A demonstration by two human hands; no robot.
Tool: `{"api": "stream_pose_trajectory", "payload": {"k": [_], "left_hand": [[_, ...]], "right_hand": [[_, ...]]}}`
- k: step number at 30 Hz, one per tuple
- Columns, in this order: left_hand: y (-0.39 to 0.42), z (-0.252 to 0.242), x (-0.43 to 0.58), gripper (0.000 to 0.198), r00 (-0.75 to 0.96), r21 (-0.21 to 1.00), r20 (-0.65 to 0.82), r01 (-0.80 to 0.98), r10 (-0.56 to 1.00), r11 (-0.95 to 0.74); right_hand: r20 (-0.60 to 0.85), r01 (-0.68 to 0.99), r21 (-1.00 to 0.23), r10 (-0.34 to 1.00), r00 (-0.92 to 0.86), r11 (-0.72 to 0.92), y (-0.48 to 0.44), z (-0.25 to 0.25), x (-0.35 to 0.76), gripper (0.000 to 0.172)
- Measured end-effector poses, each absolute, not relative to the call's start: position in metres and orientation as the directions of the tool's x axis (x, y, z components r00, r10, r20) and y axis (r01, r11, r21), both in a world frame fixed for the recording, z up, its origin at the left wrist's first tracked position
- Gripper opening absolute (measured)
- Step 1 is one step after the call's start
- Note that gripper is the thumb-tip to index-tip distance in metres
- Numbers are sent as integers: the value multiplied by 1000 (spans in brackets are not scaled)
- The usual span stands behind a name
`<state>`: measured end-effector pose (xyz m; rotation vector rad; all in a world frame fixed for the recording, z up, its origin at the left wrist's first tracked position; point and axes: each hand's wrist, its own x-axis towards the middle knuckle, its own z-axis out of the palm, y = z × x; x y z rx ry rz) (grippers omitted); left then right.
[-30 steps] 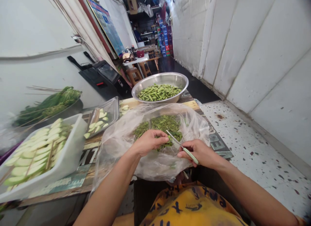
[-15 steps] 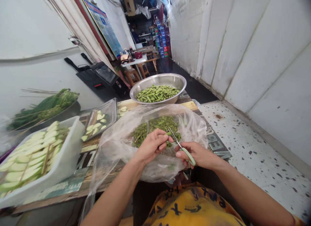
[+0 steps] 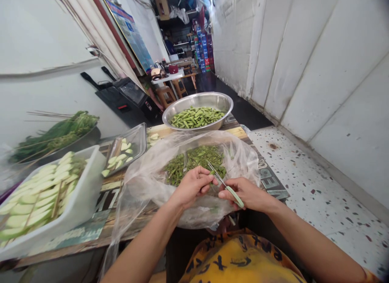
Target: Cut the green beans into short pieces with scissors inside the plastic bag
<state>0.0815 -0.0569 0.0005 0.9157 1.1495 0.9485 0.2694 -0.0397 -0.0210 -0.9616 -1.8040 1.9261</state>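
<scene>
One small green pod (image 3: 212, 173) is up over the open plastic bag (image 3: 142, 187), clamped in the fingertip grip of the left hand (image 3: 193, 186), and right there beside it are the blades of the scissors (image 3: 234, 196), their pale green handle held fast in the grip of the right hand (image 3: 248, 191)! Beneath the hands, a heap of greens (image 3: 202, 154) lies in the bag on the wooden surface (image 3: 132, 224), a steel bowl (image 3: 225, 99) of bright pods (image 3: 197, 116) sits just beyond it, and over on the left there's a white tub (image 3: 92, 183) packed with pale slices (image 3: 36, 198).
</scene>
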Motion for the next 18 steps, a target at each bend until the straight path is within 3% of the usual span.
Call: {"api": "stream_pose_trajectory", "payload": {"k": [4,8,12,15,16,18], "left_hand": [[-58,1,76,35,169,922,-353,-105,920,373],[-50,22,65,30,121,934,-324,-120,938,338],[-8,65,55,21,-87,982,-111,-160,990,96],[53,94,44,16,-334,986,143,-36,932,-164],[74,101,39,15,-372,982,172,-6,912,-187],[110,110,26,22,-361,962,228,225,904,-152]], "right_hand": [[-222,216,-972,675,-704,-95,-39,-28,272,38],[-267,222,-963,685,-678,-155,-39,-30,276,32],[-259,175,-966,686,-679,-192,-44,-28,280,32],[-248,157,-968,671,-699,-195,-49,-27,283,32],[-248,155,-968,667,-703,-197,-50,-26,285,32],[-248,160,-968,673,-697,-191,-51,-25,289,32]]}}
